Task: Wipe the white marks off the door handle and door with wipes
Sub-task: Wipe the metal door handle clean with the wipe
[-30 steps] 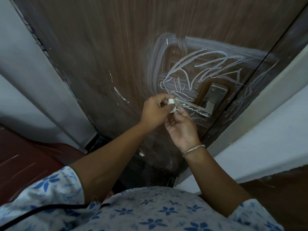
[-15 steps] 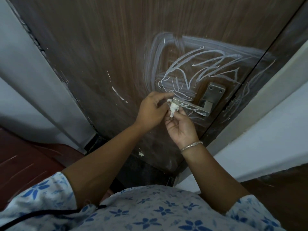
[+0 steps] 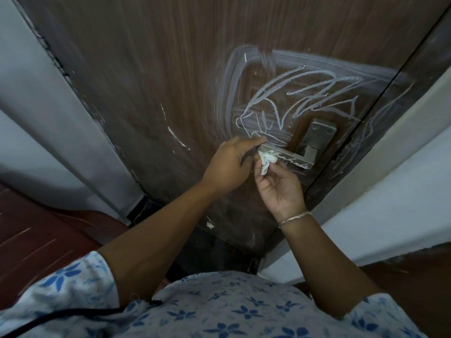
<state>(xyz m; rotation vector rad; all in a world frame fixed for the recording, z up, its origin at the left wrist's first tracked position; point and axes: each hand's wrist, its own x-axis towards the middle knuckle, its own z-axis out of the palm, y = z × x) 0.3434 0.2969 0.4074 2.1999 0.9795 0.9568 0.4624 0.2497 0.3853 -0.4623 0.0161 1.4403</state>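
A dark brown wooden door [image 3: 151, 69] fills the view, with white scribbled marks [image 3: 292, 93] above its metal lever handle [image 3: 292, 159]. The handle also carries white marks. My left hand [image 3: 229, 164] rests at the handle's free end, its forefinger stretched along the top of the lever. My right hand [image 3: 280, 186] is just below, palm up, pinching a crumpled white wipe [image 3: 266, 162] against the end of the handle. The handle's square backplate [image 3: 319, 135] sits to the right.
The door frame [image 3: 395, 113] runs diagonally on the right, also smeared white, with a pale wall [image 3: 390, 191] beyond it. A pale wall [image 3: 36, 113] lies left of the door. Reddish-brown flooring [image 3: 36, 235] shows at lower left.
Both hands had the wipe bunched between their fingertips at the handle's end. Now the left hand has let go and reaches onto the lever, and the right hand alone holds the wipe.
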